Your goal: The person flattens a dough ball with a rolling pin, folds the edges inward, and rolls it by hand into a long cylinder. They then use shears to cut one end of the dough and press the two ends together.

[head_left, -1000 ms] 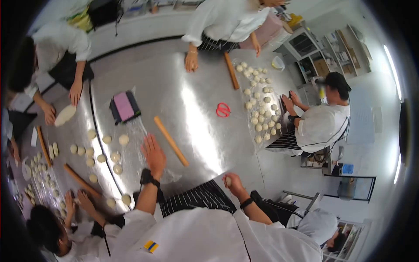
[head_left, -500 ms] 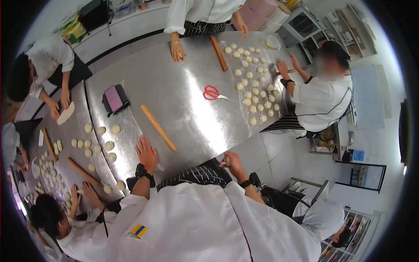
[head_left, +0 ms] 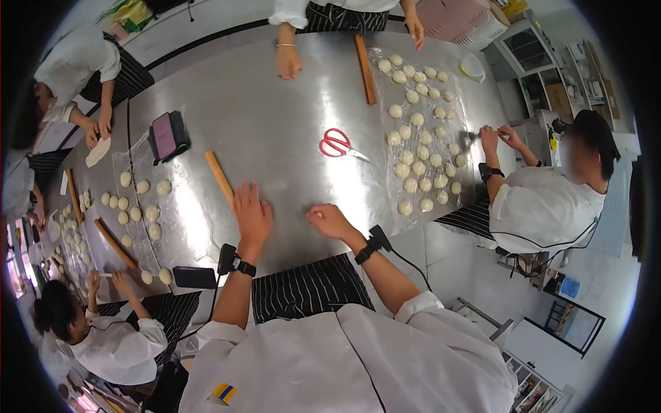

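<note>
My left hand (head_left: pixel 251 217) lies flat on the steel table (head_left: pixel 289 124) with its fingers spread and nothing in it. Its fingertips are just right of a wooden rolling pin (head_left: pixel 219 177). My right hand (head_left: pixel 329 220) rests on the steel near the front edge with its fingers curled down. The small dough piece it carried is hidden under them. Both wrists wear black bands. Red scissors (head_left: pixel 337 144) lie beyond my right hand.
A plastic sheet with several dough balls (head_left: pixel 420 151) lies at the right, where a seated person's hands (head_left: pixel 496 136) work. More dough balls (head_left: pixel 141 199) and a rolling pin (head_left: pixel 113 242) lie at the left. A pink-and-black case (head_left: pixel 167 135), another rolling pin (head_left: pixel 365 59) and other people's hands surround the table.
My right hand came up from below the table edge onto the steel, carrying the dough piece. My left hand stayed flat beside the rolling pin. The view tilted down.
</note>
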Motion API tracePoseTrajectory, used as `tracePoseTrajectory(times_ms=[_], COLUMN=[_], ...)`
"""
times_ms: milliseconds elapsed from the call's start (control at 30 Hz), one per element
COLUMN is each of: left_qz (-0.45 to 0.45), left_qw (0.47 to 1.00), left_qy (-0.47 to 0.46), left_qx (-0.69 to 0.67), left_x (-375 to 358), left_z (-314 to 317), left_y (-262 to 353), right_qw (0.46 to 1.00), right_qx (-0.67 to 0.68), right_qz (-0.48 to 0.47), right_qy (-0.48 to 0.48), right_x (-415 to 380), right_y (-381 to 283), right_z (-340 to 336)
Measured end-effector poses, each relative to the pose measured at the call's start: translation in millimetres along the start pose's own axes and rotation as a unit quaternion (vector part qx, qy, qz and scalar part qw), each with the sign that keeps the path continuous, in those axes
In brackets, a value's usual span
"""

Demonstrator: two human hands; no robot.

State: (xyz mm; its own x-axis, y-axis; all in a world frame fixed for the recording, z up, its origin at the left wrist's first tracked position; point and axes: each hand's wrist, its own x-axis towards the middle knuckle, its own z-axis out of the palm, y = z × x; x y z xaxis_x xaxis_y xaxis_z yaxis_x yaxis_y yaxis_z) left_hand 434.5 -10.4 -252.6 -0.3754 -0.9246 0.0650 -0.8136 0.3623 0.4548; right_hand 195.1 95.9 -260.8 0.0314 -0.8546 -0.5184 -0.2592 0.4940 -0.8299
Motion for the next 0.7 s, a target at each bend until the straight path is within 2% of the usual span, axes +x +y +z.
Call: tracePoseTrajectory(times_ms=[33, 67, 133, 167, 200, 233, 267, 333, 367, 433, 467, 533, 700], left_qz=[0.010, 0.013, -0.065, -0.063, -0.208, -0.346, -0.346, -0.379, -0.383, -0.357, -0.364, -0.291, -0.348], left_qw=[0.992, 0.991, 0.937, 0.936, 0.862, 0.753, 0.755, 0.547, 0.549, 0.515, 0.519, 0.587, 0.606], left_qy=[-0.029, -0.039, -0.197, -0.204, -0.242, -0.269, -0.271, -0.275, -0.271, -0.206, -0.198, -0.248, -0.219], left_qx=[-0.123, -0.126, -0.281, -0.280, -0.394, -0.491, -0.487, -0.694, -0.691, -0.751, -0.748, -0.714, -0.681], left_x=[10, 16, 19, 19, 21, 20, 14, -3, -10, -23, -33, -39, -63], left_z=[11, 21, 34, 35, 35, 35, 34, 28, 26, 9, 6, 5, 5], left_y=[1, 8, 23, 33, 44, 52, 58, 70, 74, 84, 80, 71, 69], right_qw=[0.989, 0.990, 0.986, 0.987, 1.000, 0.991, 0.991, 0.955, 0.954, 0.968, 0.967, 0.978, 0.993], right_qx=[-0.113, -0.109, -0.146, -0.141, -0.007, 0.127, 0.132, 0.295, 0.298, 0.241, 0.246, 0.187, 0.067], right_qz=[-0.083, -0.074, -0.073, -0.068, -0.018, 0.029, 0.029, 0.013, 0.013, -0.058, -0.057, -0.088, -0.092], right_qy=[0.045, 0.049, 0.023, 0.026, 0.008, -0.010, -0.010, -0.017, -0.022, 0.037, 0.026, -0.032, -0.032], right_x=[10, 19, 32, 30, 28, 29, 32, 35, 33, 10, -1, -13, -45], right_y=[9, 11, 9, 0, -17, -24, -19, -11, -5, -28, -34, -39, -51], right_z=[-2, -5, -8, -6, -5, -2, 6, 19, 24, 23, 24, 15, 13])
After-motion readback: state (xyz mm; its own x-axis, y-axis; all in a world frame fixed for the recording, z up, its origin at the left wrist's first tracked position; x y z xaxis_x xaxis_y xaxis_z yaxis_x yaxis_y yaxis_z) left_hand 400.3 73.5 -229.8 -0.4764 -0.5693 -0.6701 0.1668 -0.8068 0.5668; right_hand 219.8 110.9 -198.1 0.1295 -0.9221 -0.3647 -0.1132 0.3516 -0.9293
